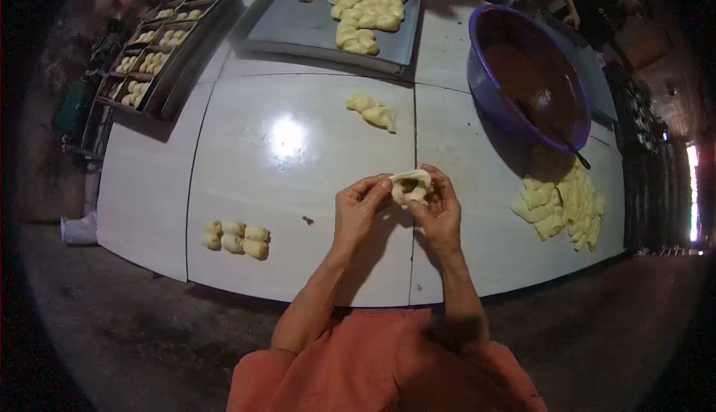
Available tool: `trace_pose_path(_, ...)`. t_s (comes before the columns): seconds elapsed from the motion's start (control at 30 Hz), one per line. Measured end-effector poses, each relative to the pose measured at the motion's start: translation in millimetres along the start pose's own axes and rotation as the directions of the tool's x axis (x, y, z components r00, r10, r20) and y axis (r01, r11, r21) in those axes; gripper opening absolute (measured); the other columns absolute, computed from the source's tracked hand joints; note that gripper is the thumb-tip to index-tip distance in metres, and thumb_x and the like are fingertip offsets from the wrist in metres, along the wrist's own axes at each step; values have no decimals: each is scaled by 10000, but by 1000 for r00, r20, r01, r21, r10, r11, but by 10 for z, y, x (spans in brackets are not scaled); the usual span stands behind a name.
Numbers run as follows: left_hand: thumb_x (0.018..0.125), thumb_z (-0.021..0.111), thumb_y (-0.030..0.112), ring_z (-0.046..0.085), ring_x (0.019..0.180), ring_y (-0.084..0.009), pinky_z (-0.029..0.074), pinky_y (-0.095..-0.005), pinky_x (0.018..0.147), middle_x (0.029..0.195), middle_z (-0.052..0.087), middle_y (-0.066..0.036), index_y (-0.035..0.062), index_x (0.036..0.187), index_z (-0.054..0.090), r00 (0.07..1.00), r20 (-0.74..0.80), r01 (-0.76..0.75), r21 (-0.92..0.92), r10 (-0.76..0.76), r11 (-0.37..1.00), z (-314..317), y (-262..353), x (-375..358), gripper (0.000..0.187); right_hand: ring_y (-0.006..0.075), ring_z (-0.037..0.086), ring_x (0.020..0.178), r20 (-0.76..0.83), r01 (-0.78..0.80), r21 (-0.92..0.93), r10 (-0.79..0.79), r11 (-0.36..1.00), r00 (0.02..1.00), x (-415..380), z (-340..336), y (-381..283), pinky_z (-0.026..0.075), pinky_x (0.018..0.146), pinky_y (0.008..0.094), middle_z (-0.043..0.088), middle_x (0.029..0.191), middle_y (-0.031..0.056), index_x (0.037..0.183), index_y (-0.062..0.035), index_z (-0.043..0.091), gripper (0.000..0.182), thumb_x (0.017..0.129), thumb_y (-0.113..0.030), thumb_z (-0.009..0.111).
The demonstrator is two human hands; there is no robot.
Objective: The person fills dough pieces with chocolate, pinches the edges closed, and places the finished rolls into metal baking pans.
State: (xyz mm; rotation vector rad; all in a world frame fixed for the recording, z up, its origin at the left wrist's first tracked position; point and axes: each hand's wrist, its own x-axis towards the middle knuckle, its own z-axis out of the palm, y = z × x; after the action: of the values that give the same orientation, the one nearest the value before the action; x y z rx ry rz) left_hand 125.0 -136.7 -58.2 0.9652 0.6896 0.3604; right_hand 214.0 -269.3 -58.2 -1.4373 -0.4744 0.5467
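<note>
A piece of pale dough (412,176) is stretched between my two hands over the middle of the table, with an opening in it and something darker inside. My left hand (359,209) pinches its left edge between thumb and fingers. Around its right side my right hand (440,215) is closed, the thumb pressed on the lower edge. Further up the table lies a small strip of dough pieces (371,111). To the left of my hands, several rounded dough balls (234,239) sit together in two rows. Flat dough pieces (563,205) overlap in a pile at the right.
A purple basin (483,76) with brown filling (541,76) stands at back right, a dark utensil handle (579,158) over its rim. A tray (287,39) at the back bears more dough. Divided pans (168,87) of dough balls stand at left. Another person's arm (570,2) shows at upper right.
</note>
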Motion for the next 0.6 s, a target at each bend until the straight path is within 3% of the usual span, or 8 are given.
trace_pose_path(0.07, 950, 726, 202, 696, 883, -146, 588, -267, 800, 1006, 734, -106, -37, 1152, 711, 999, -6, -46, -40, 46, 998, -83, -82, -32, 312, 286, 633, 1138, 28, 284, -494, -312, 822, 950, -61, 145, 141, 571, 917, 368, 532, 1323, 138, 1326, -33, 548, 550, 842, -113, 795)
trace_pose_path(0.13, 950, 727, 207, 695, 886, -149, 588, -266, 794, 1007, 735, -102, -32, 1177, 709, 996, -7, -86, -72, 86, 994, -115, -92, -68, 330, 280, 655, 1059, 29, 320, -580, -373, 750, 927, -93, 323, 167, 568, 883, 369, 562, 1282, 145, 1232, -30, 624, 421, 858, -133, 787)
trace_pose_path(0.27, 942, 730, 181, 686, 874, -128, 583, -255, 750, 1000, 742, -82, 0, 1199, 712, 953, -57, -281, 193, 296, 940, -191, 50, -107, 315, 228, 657, 979, -37, 242, -470, -293, 849, 955, -61, 465, 223, 547, 832, 345, 629, 1158, 138, 1124, 6, 667, 261, 911, -131, 731)
trace_pose_path(0.33, 937, 732, 192, 682, 1005, -202, 582, -318, 816, 1094, 723, -140, -14, 1211, 696, 991, 46, -129, 166, 123, 978, -252, 126, -91, 344, 161, 640, 905, -15, 76, -286, -83, 955, 996, -16, 495, 165, 516, 797, 308, 677, 1001, 104, 1070, 22, 681, 209, 960, -156, 676)
trace_pose_path(0.4, 935, 735, 207, 698, 931, -176, 588, -313, 779, 1044, 731, -120, -10, 1179, 702, 988, 72, -145, 187, 134, 972, -296, 180, -15, 328, 122, 627, 904, 38, 2, -180, 5, 984, 999, -11, 473, 65, 498, 815, 273, 687, 931, 65, 1069, 21, 682, 211, 986, -169, 641)
trace_pose_path(0.47, 939, 732, 225, 702, 865, -155, 589, -304, 742, 997, 732, -90, 2, 1139, 703, 991, 116, 48, 120, -62, 992, -366, 226, 29, 300, 114, 624, 906, 81, -150, -21, 151, 988, 985, -31, 456, 33, 499, 822, 276, 690, 918, 36, 1086, 21, 685, 231, 981, -182, 654)
trace_pose_path(0.53, 938, 734, 231, 702, 860, -155, 590, -297, 736, 991, 730, -87, 8, 1137, 701, 993, 96, 51, 131, -64, 990, -419, 259, 20, 300, 148, 635, 967, 122, -139, -33, 142, 990, 982, -68, 407, 31, 516, 847, 297, 681, 997, 72, 1125, 6, 686, 246, 976, -189, 668)
trace_pose_path(0.6, 936, 738, 243, 704, 852, -156, 592, -284, 724, 981, 727, -81, 20, 1134, 696, 995, 58, 66, 158, -76, 985, -432, 288, -2, 300, 191, 633, 1039, 280, 234, -305, -148, 923, 948, -123, 376, -34, 534, 878, 335, 642, 1130, 112, 1133, -17, 699, 238, 960, -181, 690)
